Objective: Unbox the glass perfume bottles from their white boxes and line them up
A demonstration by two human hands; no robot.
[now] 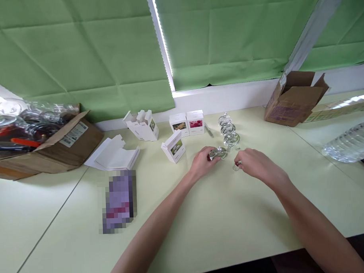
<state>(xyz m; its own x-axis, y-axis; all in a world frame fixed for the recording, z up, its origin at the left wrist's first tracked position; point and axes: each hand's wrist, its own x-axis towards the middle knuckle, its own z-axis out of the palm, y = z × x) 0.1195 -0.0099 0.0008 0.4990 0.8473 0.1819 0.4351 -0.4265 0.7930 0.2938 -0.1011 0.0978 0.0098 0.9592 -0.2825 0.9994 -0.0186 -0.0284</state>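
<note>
My left hand (pixel 202 163) is closed around a small clear glass vessel (pixel 219 153), tilted low over the table. My right hand (pixel 252 162) is just to its right, with thumb and fingers pinched on a small clear glass piece (pixel 236 167) that has a dark red part near the fingertips. Its exact kind is too small to tell. Behind the hands, three rounded clear glass vessels (pixel 228 129) stand in a row. A tiny clear piece (pixel 238 149) lies near my right fingers. Beside the row lies a slim, pale tube-like item (pixel 209 130).
Small white boxes with flower pictures (pixel 174 147) (pixel 179 124) (pixel 195 123) stand to the left, near an opened white carton (pixel 141 126) and white packaging (pixel 112 155). A blurred purple item (pixel 120 198) lies nearer me. Cardboard boxes (pixel 63 142) (pixel 294 100) and bottled water (pixel 349 142) flank the table.
</note>
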